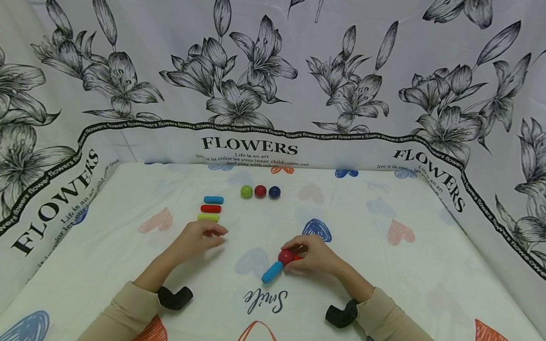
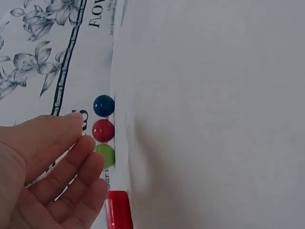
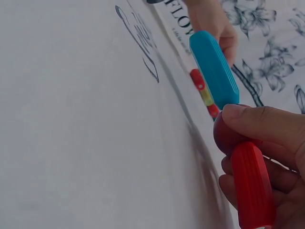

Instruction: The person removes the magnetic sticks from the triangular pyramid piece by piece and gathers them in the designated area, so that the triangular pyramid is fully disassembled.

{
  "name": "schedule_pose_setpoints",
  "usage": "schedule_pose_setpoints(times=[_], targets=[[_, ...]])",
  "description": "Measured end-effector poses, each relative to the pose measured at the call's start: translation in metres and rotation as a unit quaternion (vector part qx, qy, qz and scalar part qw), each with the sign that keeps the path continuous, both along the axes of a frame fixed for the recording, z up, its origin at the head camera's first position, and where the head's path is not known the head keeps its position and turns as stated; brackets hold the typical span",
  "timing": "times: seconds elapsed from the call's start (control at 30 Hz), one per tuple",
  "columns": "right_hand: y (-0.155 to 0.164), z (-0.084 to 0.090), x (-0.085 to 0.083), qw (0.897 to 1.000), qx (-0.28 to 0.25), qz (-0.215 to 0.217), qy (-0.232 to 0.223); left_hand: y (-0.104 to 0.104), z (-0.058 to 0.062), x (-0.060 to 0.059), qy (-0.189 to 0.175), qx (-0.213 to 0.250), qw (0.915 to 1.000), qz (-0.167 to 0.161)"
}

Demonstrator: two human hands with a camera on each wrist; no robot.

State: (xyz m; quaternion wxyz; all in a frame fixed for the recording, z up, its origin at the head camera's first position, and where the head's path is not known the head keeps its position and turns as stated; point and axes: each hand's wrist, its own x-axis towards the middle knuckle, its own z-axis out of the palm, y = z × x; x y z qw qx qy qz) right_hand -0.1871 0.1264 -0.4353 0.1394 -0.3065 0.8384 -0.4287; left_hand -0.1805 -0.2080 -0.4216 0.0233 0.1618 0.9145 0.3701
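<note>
My right hand (image 1: 315, 253) pinches a dark red ball (image 1: 285, 257) between thumb and fingers. A blue ribbed stick (image 1: 272, 272) and a red ribbed stick (image 3: 252, 186) stick out from that ball at different sides, as the right wrist view shows. Loosely bent and holding nothing, my left hand (image 1: 200, 237) hovers over the cloth just below a short column of sticks: a blue stick (image 1: 213, 200), a red stick (image 1: 212, 208) and a yellow-green stick (image 1: 208, 217).
Farther back, a green ball (image 1: 246, 191), a red ball (image 1: 260, 191) and a dark blue ball (image 1: 274, 192) stand in a row. A white cloth (image 1: 350, 293) with printed hearts covers the table. Flower-printed curtain (image 1: 258, 103) encloses the back and sides.
</note>
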Motion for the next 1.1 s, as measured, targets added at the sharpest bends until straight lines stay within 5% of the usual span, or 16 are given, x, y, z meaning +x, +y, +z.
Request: schedule_pose_setpoints(times=[0.5,1.1], targets=[[-0.001,0.004,0.003,1.0,-0.014,-0.005,-0.009,0.037,0.004,0.018,-0.01,0.011,0.9977,-0.067],[-0.003,0.009,0.006,1.0,-0.001,-0.008,0.017,0.071,0.007,0.035,-0.051,0.046,0.9922,-0.104]])
